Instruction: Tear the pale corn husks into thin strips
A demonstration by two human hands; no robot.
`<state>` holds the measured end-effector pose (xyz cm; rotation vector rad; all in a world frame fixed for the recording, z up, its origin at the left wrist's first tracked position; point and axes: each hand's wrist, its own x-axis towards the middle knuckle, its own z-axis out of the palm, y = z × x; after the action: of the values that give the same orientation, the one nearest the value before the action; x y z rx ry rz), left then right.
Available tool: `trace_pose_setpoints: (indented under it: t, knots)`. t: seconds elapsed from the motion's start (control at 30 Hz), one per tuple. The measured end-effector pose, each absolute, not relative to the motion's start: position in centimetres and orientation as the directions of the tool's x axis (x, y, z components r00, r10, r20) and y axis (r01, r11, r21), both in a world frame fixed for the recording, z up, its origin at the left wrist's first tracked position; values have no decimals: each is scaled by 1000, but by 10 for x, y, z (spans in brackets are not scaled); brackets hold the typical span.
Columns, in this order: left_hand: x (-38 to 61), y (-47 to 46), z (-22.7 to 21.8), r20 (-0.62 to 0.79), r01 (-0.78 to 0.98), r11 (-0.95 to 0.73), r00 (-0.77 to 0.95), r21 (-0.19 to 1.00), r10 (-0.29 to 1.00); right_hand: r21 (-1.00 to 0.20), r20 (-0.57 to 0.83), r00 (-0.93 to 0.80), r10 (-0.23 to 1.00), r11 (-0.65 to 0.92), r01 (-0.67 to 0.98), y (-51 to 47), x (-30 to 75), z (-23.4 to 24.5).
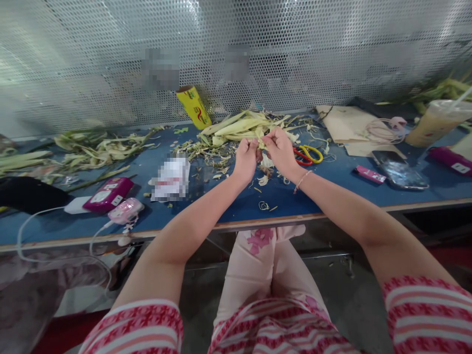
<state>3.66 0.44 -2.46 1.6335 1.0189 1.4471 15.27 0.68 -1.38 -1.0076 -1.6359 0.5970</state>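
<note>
Yellow container [194, 108] (tilted), phone [400, 169], drink cup [427, 128] with 1 straw [463, 97]

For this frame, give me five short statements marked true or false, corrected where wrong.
1. The left hand and right hand both hold a pale plant piece. True.
2. The scissors are in the left hand. False: the scissors lie on the blue table, right of both hands.
3. The phone lies right of the scissors. True.
4. The drink cup stands at the table's left end. False: the drink cup is toward the right end.
5. The yellow container is tilted. True.
</note>
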Motion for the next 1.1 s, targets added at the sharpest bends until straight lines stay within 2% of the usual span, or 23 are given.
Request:
trace_pose_setpoints:
  t: [0.1, 0.4, 0.6, 0.73, 0.93, 1.1]
  knots:
    - [37, 1, -22, 389, 26, -389, -7, 921, 921, -787, 533, -72, 843, 525, 323, 6, 152, -14]
    - [37, 0, -21, 313, -26, -315, -48, 949, 948, -735, 572, -85, 816, 556, 388, 6, 156, -13]
    - [31, -6, -15, 406, 130, -398, -40, 908, 913, -882, 387, -147, 911, 411, 231, 10, 154, -16]
    - [30, -10, -12, 452, 208, -437, -26, 875, 892, -846, 458, -61, 887, 456, 275, 5, 156, -14]
    - [32, -8, -13, 452, 161, -451, 32, 878, 891, -847, 476, -34, 879, 468, 254, 9, 155, -14]
    - [31, -7, -15, 521, 250, -509, 20, 824, 853, -898, 416, 8, 909, 409, 160, 21, 151, -22]
